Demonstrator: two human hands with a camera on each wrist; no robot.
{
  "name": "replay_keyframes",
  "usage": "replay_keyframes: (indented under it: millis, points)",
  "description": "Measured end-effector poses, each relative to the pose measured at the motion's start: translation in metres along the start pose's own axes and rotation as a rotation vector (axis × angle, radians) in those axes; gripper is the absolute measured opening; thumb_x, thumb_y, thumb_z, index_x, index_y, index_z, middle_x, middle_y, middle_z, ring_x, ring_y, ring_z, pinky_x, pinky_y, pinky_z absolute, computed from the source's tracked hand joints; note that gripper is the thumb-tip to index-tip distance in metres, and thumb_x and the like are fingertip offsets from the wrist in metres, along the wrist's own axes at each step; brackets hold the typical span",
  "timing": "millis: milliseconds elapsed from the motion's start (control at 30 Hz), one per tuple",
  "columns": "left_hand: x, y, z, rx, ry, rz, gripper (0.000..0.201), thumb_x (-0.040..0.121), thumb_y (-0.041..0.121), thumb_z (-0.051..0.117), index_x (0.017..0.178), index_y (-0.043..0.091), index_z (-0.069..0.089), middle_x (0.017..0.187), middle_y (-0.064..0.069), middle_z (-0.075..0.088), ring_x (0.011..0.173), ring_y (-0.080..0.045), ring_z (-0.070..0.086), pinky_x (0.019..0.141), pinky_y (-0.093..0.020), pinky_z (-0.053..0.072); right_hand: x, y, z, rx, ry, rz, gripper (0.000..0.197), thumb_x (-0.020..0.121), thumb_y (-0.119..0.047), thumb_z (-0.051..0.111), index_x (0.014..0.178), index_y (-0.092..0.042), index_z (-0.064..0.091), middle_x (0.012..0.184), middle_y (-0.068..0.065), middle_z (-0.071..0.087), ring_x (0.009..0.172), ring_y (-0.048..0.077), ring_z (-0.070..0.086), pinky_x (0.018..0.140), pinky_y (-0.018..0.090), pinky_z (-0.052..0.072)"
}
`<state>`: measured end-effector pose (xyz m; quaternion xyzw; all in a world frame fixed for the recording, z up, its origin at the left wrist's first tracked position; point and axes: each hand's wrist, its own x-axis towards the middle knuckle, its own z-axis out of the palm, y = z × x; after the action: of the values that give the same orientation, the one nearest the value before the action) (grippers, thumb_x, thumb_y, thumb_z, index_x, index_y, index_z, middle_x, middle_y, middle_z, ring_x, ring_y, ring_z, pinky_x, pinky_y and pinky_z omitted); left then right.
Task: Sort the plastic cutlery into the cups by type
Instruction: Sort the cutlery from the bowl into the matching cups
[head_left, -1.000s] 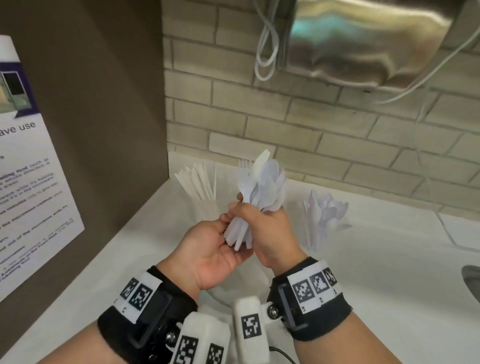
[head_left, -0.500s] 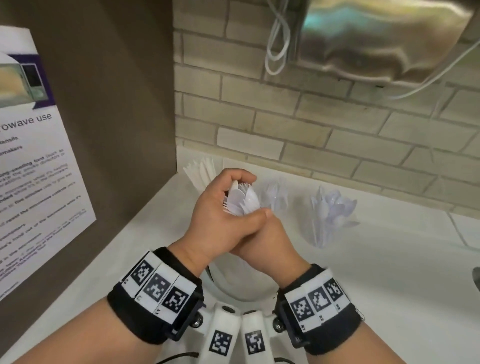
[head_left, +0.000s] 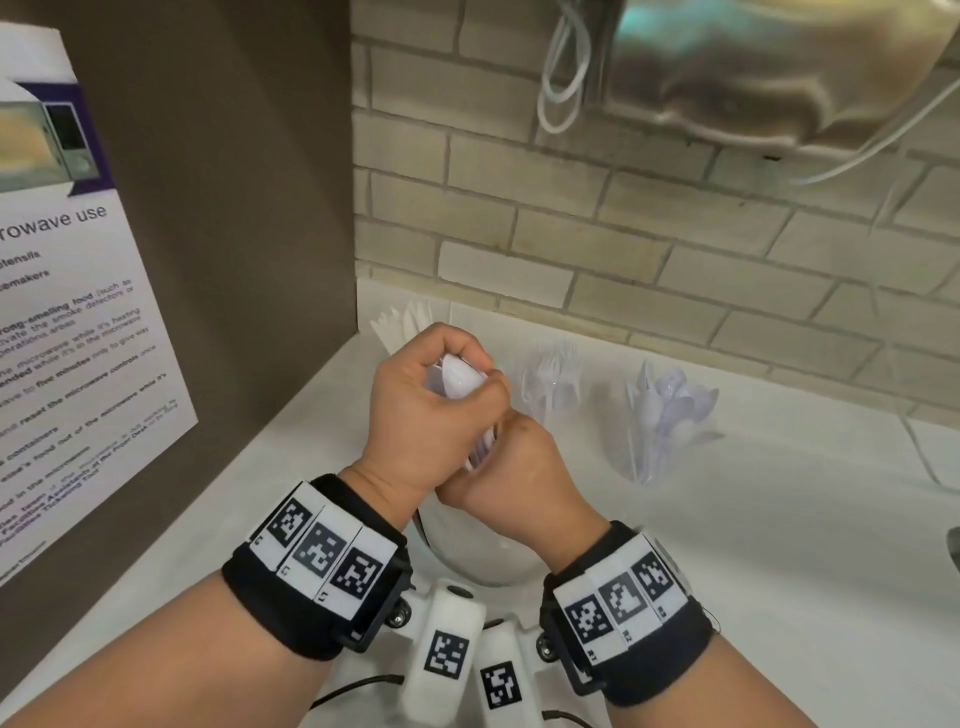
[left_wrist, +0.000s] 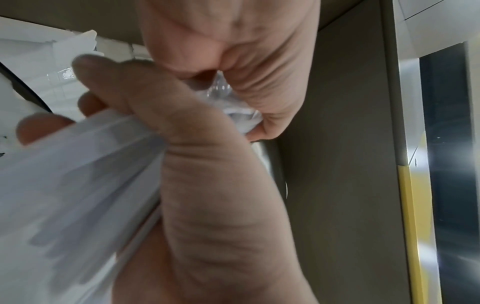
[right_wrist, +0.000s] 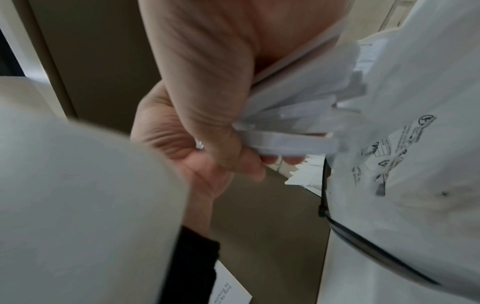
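Observation:
A bundle of white plastic cutlery (head_left: 458, 383) is held between both hands above a bowl. My left hand (head_left: 441, 374) curls over the bundle's upper ends, which show between its fingers (left_wrist: 228, 98). My right hand (head_left: 511, 457) grips the handles (right_wrist: 285, 123) from below. Three clear cups stand by the brick wall: one with knives (head_left: 402, 325) behind my left hand, one with forks (head_left: 553, 382) in the middle, and one with spoons (head_left: 670, 415) on the right. What types are in the bundle is hidden by the fingers.
A pale bowl (head_left: 467, 564) sits on the white counter (head_left: 779, 519) under my hands. A brown side panel with a paper notice (head_left: 67, 338) closes off the left. A metal fixture with cables (head_left: 753, 67) hangs on the wall above. A sink edge (head_left: 953, 551) shows at far right.
My left hand has moved from under the handles up over the bundle's upper ends and closed round them. The bundle, upright a second ago, now sits lower between the hands.

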<state>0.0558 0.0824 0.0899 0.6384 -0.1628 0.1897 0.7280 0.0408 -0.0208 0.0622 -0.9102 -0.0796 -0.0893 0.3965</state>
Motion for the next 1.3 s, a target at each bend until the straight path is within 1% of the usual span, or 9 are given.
replay_keyframes:
  millis: [133,267,467,600,700,800,1000,1167,1300]
  points:
    - [0.004,-0.001,-0.003,-0.058,0.128,-0.008,0.017,0.068,0.002,0.070,0.071,0.015,0.060,0.066,0.004,0.059,0.059,-0.009,0.056,0.058,-0.022,0.048,-0.007,0.001,-0.005,0.106,-0.119,0.089,0.034,0.065,-0.011,0.074,0.066,-0.025,0.044,0.060,-0.008,0.046,0.047,0.006,0.043,0.047,0.019,0.036]
    - [0.000,-0.002,-0.002,-0.042,0.169,0.019,0.017,0.068,0.004,0.071,0.071,0.017,0.062,0.067,0.005,0.061,0.060,-0.010,0.057,0.058,-0.025,0.049,-0.013,0.001,-0.007,0.262,-0.240,0.207,0.019,0.073,-0.012,0.073,0.084,-0.015,0.057,0.073,0.007,0.063,0.063,0.029,0.068,0.054,0.037,0.055]
    - [0.000,0.003,-0.001,-0.085,0.160,-0.002,0.021,0.066,0.012,0.077,0.080,0.021,0.064,0.081,0.005,0.066,0.072,-0.009,0.064,0.069,-0.028,0.052,-0.015,0.005,-0.006,0.203,-0.139,0.199,0.033,0.076,-0.020,0.071,0.060,-0.017,0.043,0.053,-0.006,0.040,0.043,0.009,0.036,0.047,0.024,0.032]
    - [0.002,0.001,-0.014,-0.279,-0.182,-0.037,0.096,0.051,0.044,0.090,0.131,0.046,0.037,0.135,-0.006,0.048,0.124,-0.018,0.055,0.096,-0.039,0.051,-0.014,0.004,-0.011,0.525,-0.151,0.303,0.035,0.077,-0.011,0.065,0.056,-0.020,0.039,0.045,-0.008,0.035,0.039,0.012,0.028,0.042,0.024,0.023]
    - [0.004,-0.012,-0.023,-0.367,-0.271,-0.182,0.126,0.043,0.061,0.087,0.147,0.033,0.021,0.148,-0.007,0.036,0.136,-0.020,0.042,0.107,-0.040,0.042,-0.015,0.002,-0.018,0.786,-0.239,0.324,0.035,0.075,-0.011,0.061,0.056,-0.020,0.034,0.046,-0.004,0.026,0.040,0.012,0.018,0.041,0.018,0.016]
    - [0.000,-0.020,-0.030,-0.259,-0.559,-0.342,0.110,0.054,0.065,0.080,0.138,0.007,0.041,0.130,-0.019,0.056,0.121,-0.033,0.053,0.103,-0.045,0.040,-0.017,0.001,-0.020,0.845,-0.344,0.320,0.029,0.075,-0.010,0.059,0.056,-0.019,0.039,0.048,-0.001,0.024,0.039,0.010,0.019,0.040,0.015,0.016]
    - [-0.002,-0.008,-0.032,-0.174,-0.904,-0.407,0.049,0.065,0.053,0.079,0.105,0.024,0.071,0.136,-0.003,0.057,0.132,-0.021,0.047,0.102,-0.040,0.041,-0.030,0.001,-0.007,0.951,-0.640,0.298,0.023,0.070,-0.007,0.063,0.065,-0.017,0.044,0.043,-0.005,0.030,0.033,0.004,0.024,0.040,0.010,0.019]
    - [-0.006,-0.006,-0.025,-0.099,-0.796,-0.323,0.015,0.072,0.031,0.065,0.086,0.029,0.071,0.120,-0.026,0.060,0.129,-0.026,0.049,0.101,-0.022,0.042,-0.027,0.007,-0.003,0.921,-0.670,0.247,0.018,0.069,-0.013,0.069,0.060,-0.012,0.054,0.050,0.004,0.048,0.034,0.008,0.036,0.038,0.013,0.029]
    - [-0.002,-0.010,-0.025,-0.169,-0.434,-0.326,0.019,0.069,0.026,0.064,0.086,0.024,0.073,0.107,-0.003,0.072,0.117,-0.016,0.061,0.100,-0.028,0.043,-0.017,0.013,-0.024,0.510,-0.526,0.264,0.032,0.069,-0.029,0.080,0.094,-0.014,0.066,0.080,0.002,0.072,0.057,0.018,0.065,0.047,0.024,0.046]
